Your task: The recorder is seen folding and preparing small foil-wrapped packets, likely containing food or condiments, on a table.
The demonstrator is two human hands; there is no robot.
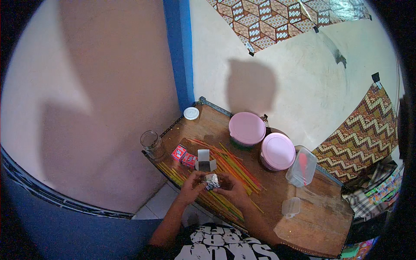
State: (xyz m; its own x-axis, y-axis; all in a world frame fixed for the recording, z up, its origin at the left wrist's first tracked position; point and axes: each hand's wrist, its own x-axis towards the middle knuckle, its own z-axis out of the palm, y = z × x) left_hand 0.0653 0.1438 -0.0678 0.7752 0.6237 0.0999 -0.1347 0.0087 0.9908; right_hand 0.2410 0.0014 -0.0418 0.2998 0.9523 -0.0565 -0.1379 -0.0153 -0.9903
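A small piece of crumpled silver foil [212, 181] is held between both of my hands, above the near edge of the wooden table. My left hand [192, 187] grips its left side with thumb and fingers. On its right side are the fingers of my right hand [231, 188]. Just beyond my hands stands a small box with raised white flaps [203, 156]. Two small red and white boxes [179, 152] lie to its left. Many thin yellow, orange and red sticks [232, 162] are spread on the table under and around my hands.
Two round tubs with pink lids [247, 128] stand at the back. Right of them is a clear plastic container [307, 162] with a red item, and nearer lies a small clear lid or box [291, 207]. A glass jar [151, 144] stands at the left edge, a white lid [191, 113] behind.
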